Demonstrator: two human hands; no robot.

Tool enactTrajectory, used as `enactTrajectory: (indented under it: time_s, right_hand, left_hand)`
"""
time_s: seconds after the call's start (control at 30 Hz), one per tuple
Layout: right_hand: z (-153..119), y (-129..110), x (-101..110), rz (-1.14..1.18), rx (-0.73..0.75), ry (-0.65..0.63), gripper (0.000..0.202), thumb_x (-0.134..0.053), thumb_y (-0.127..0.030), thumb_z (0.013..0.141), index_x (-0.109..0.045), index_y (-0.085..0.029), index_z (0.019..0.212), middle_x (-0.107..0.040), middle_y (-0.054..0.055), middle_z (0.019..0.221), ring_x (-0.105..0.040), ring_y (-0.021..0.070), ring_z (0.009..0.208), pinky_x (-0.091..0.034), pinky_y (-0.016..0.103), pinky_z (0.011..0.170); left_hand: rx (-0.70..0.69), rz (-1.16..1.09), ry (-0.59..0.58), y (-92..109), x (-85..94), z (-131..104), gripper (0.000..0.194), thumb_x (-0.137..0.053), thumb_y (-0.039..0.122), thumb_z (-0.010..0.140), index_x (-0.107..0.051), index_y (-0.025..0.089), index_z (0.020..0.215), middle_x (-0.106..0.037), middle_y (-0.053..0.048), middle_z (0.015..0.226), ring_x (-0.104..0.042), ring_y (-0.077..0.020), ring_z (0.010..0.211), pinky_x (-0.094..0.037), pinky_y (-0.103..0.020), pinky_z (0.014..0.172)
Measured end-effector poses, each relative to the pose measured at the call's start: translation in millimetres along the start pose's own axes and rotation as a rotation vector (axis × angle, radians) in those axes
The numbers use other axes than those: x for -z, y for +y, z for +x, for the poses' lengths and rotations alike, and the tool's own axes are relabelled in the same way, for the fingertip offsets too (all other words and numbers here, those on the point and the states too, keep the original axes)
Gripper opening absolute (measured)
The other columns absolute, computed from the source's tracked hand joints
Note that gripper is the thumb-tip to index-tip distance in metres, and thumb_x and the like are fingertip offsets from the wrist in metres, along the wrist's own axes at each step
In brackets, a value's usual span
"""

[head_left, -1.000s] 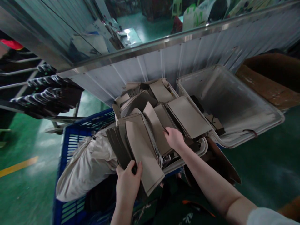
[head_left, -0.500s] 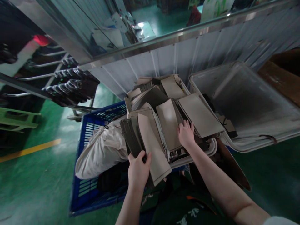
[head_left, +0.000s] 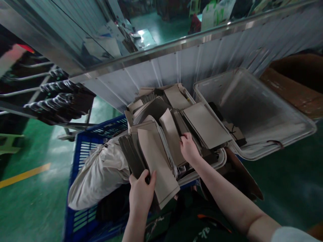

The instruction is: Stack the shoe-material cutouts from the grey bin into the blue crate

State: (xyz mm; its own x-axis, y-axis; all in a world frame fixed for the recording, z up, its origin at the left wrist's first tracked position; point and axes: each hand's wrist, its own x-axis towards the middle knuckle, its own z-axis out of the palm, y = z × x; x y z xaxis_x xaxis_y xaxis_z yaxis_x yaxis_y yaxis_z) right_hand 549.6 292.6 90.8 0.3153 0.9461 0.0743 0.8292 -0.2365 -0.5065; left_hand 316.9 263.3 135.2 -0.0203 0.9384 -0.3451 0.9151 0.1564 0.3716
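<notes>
Head view: left hand [head_left: 141,193] apparently grips card stack [head_left: 153,161].

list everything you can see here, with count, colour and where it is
flat pieces: many, beige and dark grey, piled in the middle bin
held stack: one, beige and dark, front of the pile
clear bin: one, translucent, right, nearly bare
blue crate: one, left, below the pile
cloth bundle: one, cream, in the crate
rack: one, dark, far left
metal partition: one, silver, behind
left hand: grips the held stack
right hand: on the pile
</notes>
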Motion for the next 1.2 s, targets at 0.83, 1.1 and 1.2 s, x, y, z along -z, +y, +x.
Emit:
enactTrajectory:
  time_s: [0.83, 1.1, 1.2]
  right_hand:
    - [13.8, -28.4, 37.0, -0.077, 0.078, -0.182, 0.056, -0.04, -0.014, 0.088, -0.027, -0.018, 0.142, -0.069, 0.009, 0.103, -0.064, 0.0195, 0.084, -0.045, 0.03, 0.073]
    - [50.7, -35.6, 189.3, -0.254, 0.688, -0.456, 0.029, -0.042, -0.029, 0.093, -0.062, -0.03, 0.114, -0.068, 0.0, 0.11, -0.059, 0.0131, 0.102, -0.037, 0.034, 0.095]
    - [68.7, -55.5, 216.1, -0.265, 0.733, -0.614, 0.03, -0.039, -0.035, 0.093, -0.066, -0.029, 0.107, -0.067, 0.0, 0.111, -0.059, 0.0117, 0.104, -0.032, 0.037, 0.1]
  left_hand:
    - [-0.013, -0.041, 0.016, -4.3, 1.4, -2.3, 0.044, -0.038, 0.06, 0.084, -0.063, 0.026, 0.097, -0.04, -0.01, 0.109, -0.058, -0.0229, 0.089, -0.049, -0.035, 0.078]
    - [-0.039, -0.091, 0.073, -18.4, 4.7, -8.5, 0.04, -0.04, 0.056, 0.086, -0.064, 0.024, 0.09, -0.04, -0.009, 0.111, -0.057, -0.0156, 0.073, -0.048, -0.032, 0.073]
    - [-0.032, -0.127, 0.065, -22.4, 7.1, -10.0, 0.041, -0.04, 0.056, 0.086, -0.064, 0.023, 0.091, -0.04, -0.01, 0.112, -0.057, -0.0139, 0.071, -0.048, -0.03, 0.072]
